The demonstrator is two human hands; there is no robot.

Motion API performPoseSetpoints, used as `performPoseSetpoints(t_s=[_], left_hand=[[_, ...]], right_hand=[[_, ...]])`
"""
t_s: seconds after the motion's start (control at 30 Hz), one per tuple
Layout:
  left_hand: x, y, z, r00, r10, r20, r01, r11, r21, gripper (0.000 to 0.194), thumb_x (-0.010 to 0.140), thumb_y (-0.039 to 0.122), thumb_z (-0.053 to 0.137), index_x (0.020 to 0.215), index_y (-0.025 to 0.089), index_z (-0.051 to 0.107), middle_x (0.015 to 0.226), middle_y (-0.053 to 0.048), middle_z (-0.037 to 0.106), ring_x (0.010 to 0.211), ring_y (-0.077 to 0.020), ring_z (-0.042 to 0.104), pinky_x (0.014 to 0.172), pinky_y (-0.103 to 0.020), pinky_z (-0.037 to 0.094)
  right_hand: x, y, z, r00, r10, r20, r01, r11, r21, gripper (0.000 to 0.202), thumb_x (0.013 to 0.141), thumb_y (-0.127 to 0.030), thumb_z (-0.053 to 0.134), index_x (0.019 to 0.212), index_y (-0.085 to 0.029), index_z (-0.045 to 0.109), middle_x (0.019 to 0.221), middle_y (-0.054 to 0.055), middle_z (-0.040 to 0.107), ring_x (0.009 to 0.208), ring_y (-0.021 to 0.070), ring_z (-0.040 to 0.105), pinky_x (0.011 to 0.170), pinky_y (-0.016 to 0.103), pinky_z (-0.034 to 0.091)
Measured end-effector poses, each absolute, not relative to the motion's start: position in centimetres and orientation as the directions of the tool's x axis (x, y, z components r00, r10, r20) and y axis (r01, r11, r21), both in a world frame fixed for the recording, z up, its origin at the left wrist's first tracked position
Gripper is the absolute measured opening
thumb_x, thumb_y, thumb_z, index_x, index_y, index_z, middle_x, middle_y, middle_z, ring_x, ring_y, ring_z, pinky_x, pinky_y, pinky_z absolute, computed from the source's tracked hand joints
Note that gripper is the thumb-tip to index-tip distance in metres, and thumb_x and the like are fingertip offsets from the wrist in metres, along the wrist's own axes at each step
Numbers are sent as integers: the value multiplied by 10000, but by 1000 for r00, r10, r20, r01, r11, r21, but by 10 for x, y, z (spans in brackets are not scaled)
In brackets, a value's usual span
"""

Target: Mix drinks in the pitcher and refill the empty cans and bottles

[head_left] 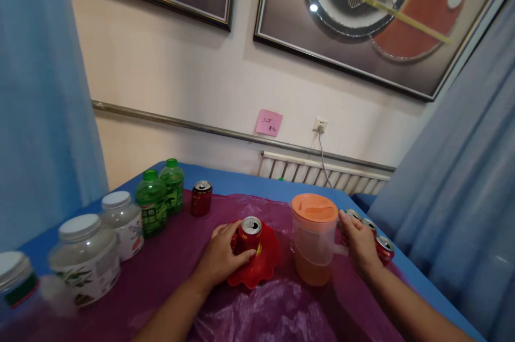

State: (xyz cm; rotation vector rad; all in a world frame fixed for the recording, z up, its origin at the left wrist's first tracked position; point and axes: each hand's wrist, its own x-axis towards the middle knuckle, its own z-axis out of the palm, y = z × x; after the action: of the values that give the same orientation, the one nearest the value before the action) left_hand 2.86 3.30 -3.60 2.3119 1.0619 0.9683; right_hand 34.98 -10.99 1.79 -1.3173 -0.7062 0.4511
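My left hand (227, 250) is wrapped round a red drink can (248, 234), whose top opening shows. The can is upright over a red scalloped plate (265, 261); whether it rests on it I cannot tell. My right hand (358, 240) closes on the handle of a clear plastic pitcher (314, 248) with an orange lid (314, 208). Amber liquid fills the pitcher's lower part. The pitcher stands upright just right of the plate.
Several red cans (385, 248) line the right side. Another can (201, 198), green bottles (151, 202) and white-lidded jars (86, 259) stand on the left. Purple plastic sheeting (265, 312) covers much of the blue table (225, 181). A radiator (298, 167) is behind it.
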Motion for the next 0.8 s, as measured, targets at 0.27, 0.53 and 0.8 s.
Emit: performPoseSetpoints(t_s=[0.27,0.53,0.8], left_hand=[[28,27,-31,455,773,443,471,-631,617,680,664,405,825,1293,236,630,1225,-101,732,1174,-357,627,1087,-520,429],[26,21,-22,512,731,452,415,-671,615,667,672,356,820,1301,258,621,1321,-83,700,1225,-345,618,1149,-533,339],[24,15,-20,541,711,449,369,-681,632,630,653,311,819,1253,279,631,1325,-58,698,1243,-325,602,1157,-498,303]], right_hand=[[351,-107,67,559,785,269,443,-9,-896,568,723,-744,687,586,-228,491,478,-63,405,446,112,359,429,252,279],[332,-93,96,423,853,306,600,-11,-800,598,684,-756,684,573,-240,401,537,-75,306,503,98,292,447,239,274],[316,-80,117,332,887,322,677,13,-736,636,658,-771,690,519,-250,354,494,-77,273,477,90,252,428,241,230]])
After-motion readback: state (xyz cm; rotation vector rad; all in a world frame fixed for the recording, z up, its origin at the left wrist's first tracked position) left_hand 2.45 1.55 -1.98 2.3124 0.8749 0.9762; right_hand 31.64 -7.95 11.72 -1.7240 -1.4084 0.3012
